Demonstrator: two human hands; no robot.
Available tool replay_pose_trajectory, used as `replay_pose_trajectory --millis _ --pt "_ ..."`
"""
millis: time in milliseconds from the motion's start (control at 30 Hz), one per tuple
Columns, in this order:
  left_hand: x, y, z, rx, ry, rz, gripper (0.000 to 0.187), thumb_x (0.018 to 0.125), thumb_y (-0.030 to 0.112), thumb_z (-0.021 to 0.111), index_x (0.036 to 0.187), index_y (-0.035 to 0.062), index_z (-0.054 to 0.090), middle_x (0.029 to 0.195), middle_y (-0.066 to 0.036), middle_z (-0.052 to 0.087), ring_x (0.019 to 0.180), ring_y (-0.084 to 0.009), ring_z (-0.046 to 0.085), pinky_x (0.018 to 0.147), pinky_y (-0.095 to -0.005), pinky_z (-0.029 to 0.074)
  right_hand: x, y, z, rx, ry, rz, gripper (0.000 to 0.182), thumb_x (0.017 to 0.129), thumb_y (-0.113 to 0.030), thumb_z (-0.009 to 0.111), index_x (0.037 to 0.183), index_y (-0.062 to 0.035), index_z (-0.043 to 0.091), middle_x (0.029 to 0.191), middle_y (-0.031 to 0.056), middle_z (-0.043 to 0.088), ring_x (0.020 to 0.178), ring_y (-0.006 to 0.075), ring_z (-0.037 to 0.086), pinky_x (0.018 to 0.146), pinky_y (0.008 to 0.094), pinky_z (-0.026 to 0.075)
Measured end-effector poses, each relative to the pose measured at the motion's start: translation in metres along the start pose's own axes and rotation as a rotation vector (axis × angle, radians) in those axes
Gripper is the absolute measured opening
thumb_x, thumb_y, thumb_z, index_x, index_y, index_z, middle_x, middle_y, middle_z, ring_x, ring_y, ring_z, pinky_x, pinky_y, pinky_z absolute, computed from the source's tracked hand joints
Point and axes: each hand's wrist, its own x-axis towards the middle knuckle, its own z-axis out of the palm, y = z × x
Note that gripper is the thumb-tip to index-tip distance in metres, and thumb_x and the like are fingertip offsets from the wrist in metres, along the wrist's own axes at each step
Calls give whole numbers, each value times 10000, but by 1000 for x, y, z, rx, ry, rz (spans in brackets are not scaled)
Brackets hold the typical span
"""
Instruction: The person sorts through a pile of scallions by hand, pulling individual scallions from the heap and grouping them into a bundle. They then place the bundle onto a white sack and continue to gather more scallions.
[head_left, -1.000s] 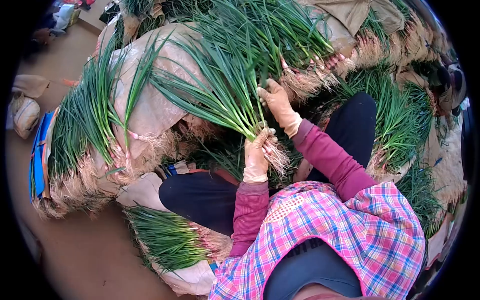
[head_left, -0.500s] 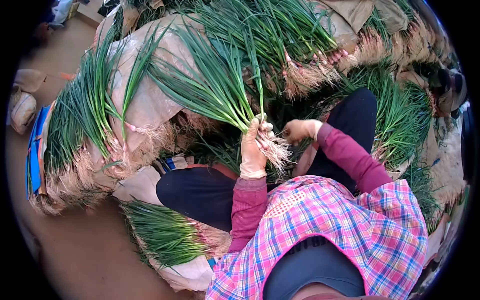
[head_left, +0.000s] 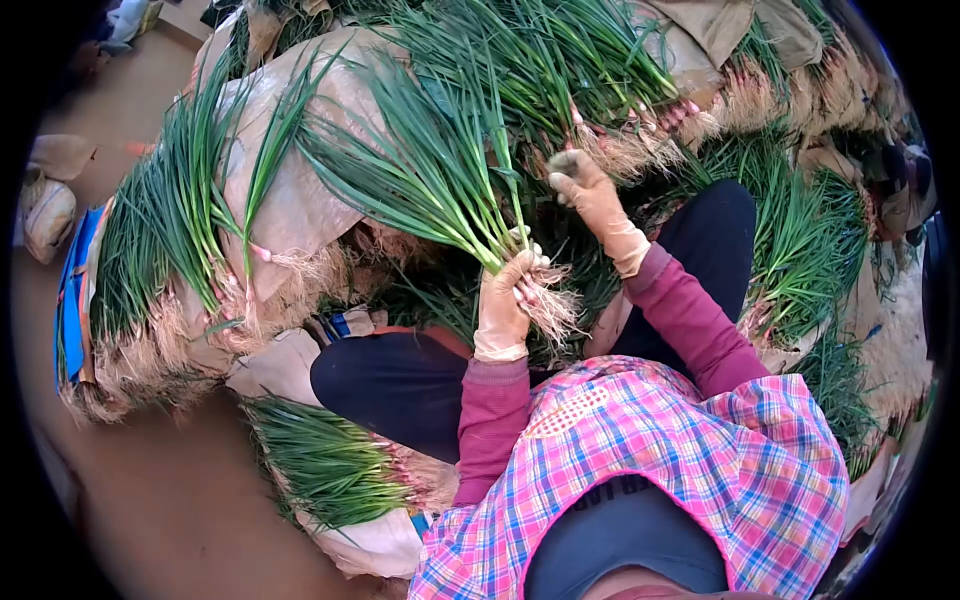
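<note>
My left hand (head_left: 503, 315), in a pale glove, is closed around a bunch of green garlic (head_left: 455, 205) just above the bulbs. Its long leaves fan up and left, while the whitish bulbs and stringy roots (head_left: 550, 305) stick out to the right of the fist. My right hand (head_left: 590, 200), gloved too, is raised above and right of this bunch, apart from it. Its fingers are curled in toward the thumb; whatever they hold, if anything, is hidden. Close beyond that hand lie the roots of a large heap of green garlic (head_left: 540, 70).
More green garlic (head_left: 190, 200) lies over a beige sheet (head_left: 330, 110) at left. A smaller stack (head_left: 330, 465) rests by my left knee (head_left: 390, 395), another pile (head_left: 795, 235) beyond my right knee (head_left: 715, 235). Brown floor (head_left: 200, 500) shows at lower left.
My right hand has moved up and away from the roots of the held bunch. My left hand keeps its grip, nearly in the same place.
</note>
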Motion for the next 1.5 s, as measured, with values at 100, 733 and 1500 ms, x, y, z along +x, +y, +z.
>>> replay_pose_trajectory --millis 100,733,1500 --pt "0 -5 14 -41 3 37 337 846 17 612 1175 3 545 956 -131 640 723 -183 631 614 -246 539 4 -8 32 86 -101 -83 353 909 -188 629 1218 -61 514 812 -39 592 666 45 516 607 197 433" --pt "-2 11 16 -112 87 160 259 896 64 605 1146 25 549 918 -77 650 721 -139 628 564 -218 505 99 -62 -61 -598 124 36 212 847 -214 682 946 -27 665 846 43 672 702 100 579 648 262 451" --pt "-3 -12 26 320 95 -12 150 806 21 654 950 28 615 708 -39 625 411 -79 493 380 -175 356 -23 -1 26 194 -19 229 260 938 -195 585 1159 -61 611 817 -24 658 616 31 519 538 181 408"
